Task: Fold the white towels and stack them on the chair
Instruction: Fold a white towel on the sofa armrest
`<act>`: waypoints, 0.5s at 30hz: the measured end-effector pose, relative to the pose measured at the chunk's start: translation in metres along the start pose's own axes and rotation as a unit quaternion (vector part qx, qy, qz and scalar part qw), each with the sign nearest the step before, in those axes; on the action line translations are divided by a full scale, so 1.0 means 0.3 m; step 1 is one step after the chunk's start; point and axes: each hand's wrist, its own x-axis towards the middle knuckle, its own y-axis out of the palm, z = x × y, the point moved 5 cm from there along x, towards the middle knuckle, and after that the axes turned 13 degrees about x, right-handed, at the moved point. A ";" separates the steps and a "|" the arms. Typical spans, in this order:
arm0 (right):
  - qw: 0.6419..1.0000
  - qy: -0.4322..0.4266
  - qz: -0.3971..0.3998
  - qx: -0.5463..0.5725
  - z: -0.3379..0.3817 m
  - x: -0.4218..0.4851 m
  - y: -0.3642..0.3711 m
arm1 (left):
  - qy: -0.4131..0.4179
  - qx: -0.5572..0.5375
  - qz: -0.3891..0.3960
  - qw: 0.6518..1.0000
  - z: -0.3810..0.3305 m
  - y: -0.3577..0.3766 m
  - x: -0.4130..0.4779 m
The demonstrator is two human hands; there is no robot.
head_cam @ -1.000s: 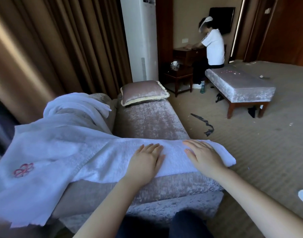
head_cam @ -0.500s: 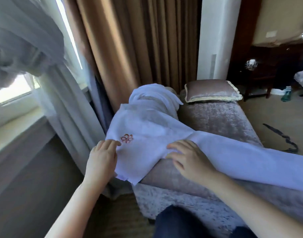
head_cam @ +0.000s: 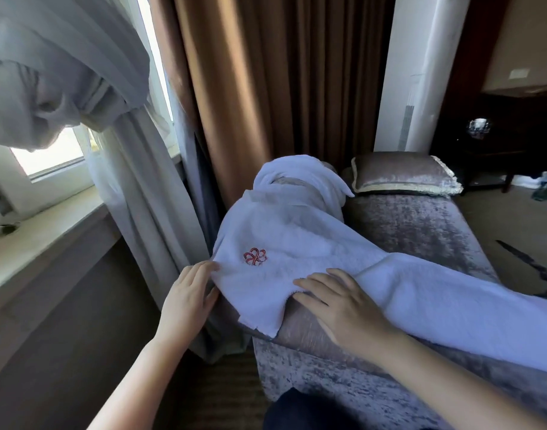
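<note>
I had the white towel spread across the near end of the velvet bench, its loose end hanging over the near left corner and the rest running off along the near edge to the right, where it was folded into a thicker band. A red embroidered emblem faced up near the towel's left edge. The left hand sat at that edge, fingers fairly straight with their tips touching the cloth and the thumb just below; I could not tell whether it actually pinched the fabric. The right hand lay palm down with its fingers spread and relaxed, holding nothing, fingertips on the towel's lower hem and the palm over the bench's near edge. Further back, white cloth was bunched over the bench's raised left side; I could not tell if it was a separate towel. A fringed cushion rested at the far end. Brown curtains and a sheer grey curtain hung left of the bench.
</note>
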 end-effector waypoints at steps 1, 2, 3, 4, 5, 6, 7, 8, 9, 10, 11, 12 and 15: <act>1.000 0.004 -0.022 0.006 -0.003 0.019 -0.010 | 0.018 0.009 -0.008 1.000 -0.003 0.000 0.011; 0.999 0.014 -0.045 0.012 -0.008 0.043 -0.021 | 0.035 0.016 -0.014 0.999 -0.007 0.002 0.021; 0.997 0.033 -0.066 0.019 -0.017 0.074 -0.035 | 0.046 0.017 -0.019 0.999 -0.008 0.005 0.033; 0.995 0.057 -0.084 0.025 -0.032 0.108 -0.046 | 0.041 0.007 -0.020 0.999 -0.009 0.008 0.047; 0.991 0.084 -0.099 0.028 -0.051 0.146 -0.059 | 0.011 -0.013 -0.019 1.000 -0.008 0.007 0.061; 0.987 0.110 -0.111 0.032 -0.074 0.185 -0.069 | -0.038 -0.044 -0.014 0.998 -0.005 0.000 0.073; 0.983 0.136 -0.120 0.040 -0.099 0.224 -0.078 | -0.089 -0.079 -0.007 0.993 -0.004 -0.004 0.082; 0.977 0.163 -0.122 0.056 -0.129 0.262 -0.081 | -0.128 -0.114 -0.004 0.985 -0.003 -0.007 0.091; 0.971 0.194 -0.115 0.076 -0.161 0.293 -0.079 | -0.153 -0.143 0.000 0.978 -0.002 -0.010 0.099; 0.965 0.224 -0.099 0.096 -0.194 0.322 -0.070 | -0.166 -0.170 0.002 0.971 0.004 -0.012 0.109; 0.959 0.251 -0.076 0.106 -0.226 0.347 -0.055 | -0.175 -0.192 -0.001 0.966 0.012 -0.016 0.120; 0.954 0.275 -0.052 0.106 -0.255 0.367 -0.038 | -0.185 -0.209 -0.003 0.960 0.024 -0.023 0.133; 0.941 0.324 0.027 0.089 -0.303 0.419 0.024 | -0.212 -0.220 -0.018 0.952 0.068 -0.050 0.165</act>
